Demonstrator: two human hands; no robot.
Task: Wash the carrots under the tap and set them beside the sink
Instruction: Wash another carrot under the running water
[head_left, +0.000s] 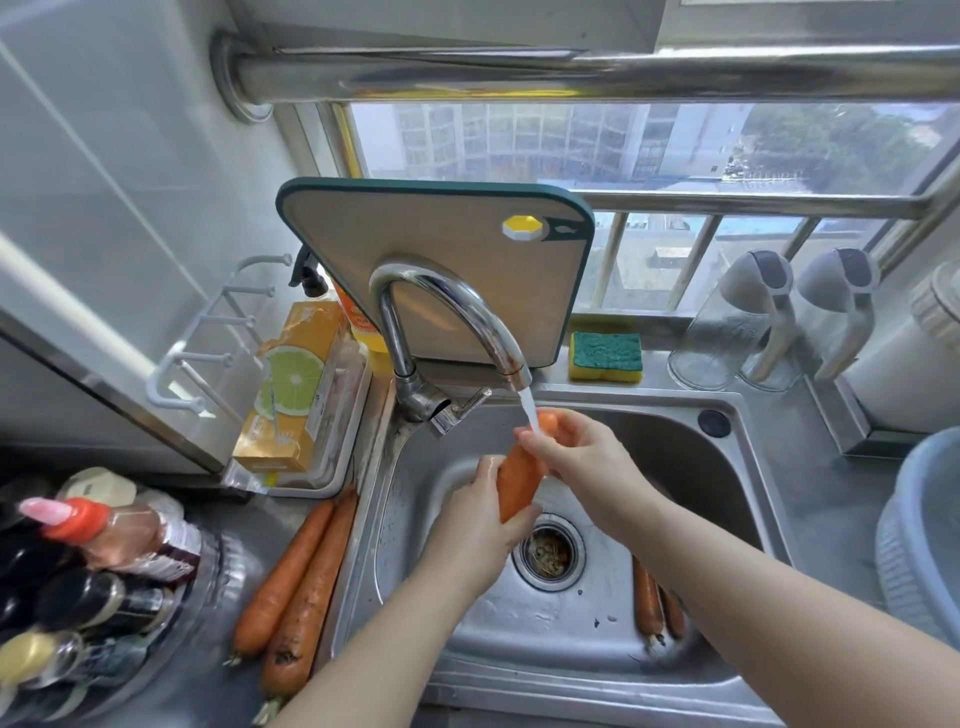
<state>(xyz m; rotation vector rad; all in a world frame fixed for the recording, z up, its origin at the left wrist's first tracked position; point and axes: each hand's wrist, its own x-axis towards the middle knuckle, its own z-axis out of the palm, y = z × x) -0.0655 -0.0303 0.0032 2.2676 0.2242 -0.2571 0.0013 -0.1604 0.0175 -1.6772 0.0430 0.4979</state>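
Rinsing | left hand (480, 525) grips the lower end of a long orange carrot (517, 480), right hand (576, 452) pinches its top under the running chrome tap (447, 312) | pair of orange carrots (296, 582) on steel bench (228, 530) at the steel sink (402, 499) basin's left edge (one looks soiled) | two further carrots (655, 603) in the basin's right corner, likely unwashed | about midway

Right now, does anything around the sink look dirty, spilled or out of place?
Yes. Of two carrots on the counter left of the sink, the one nearer the sink has dark soil at its thick end, so it looks unwashed. The drain strainer holds scraps. Nothing looks spilled.
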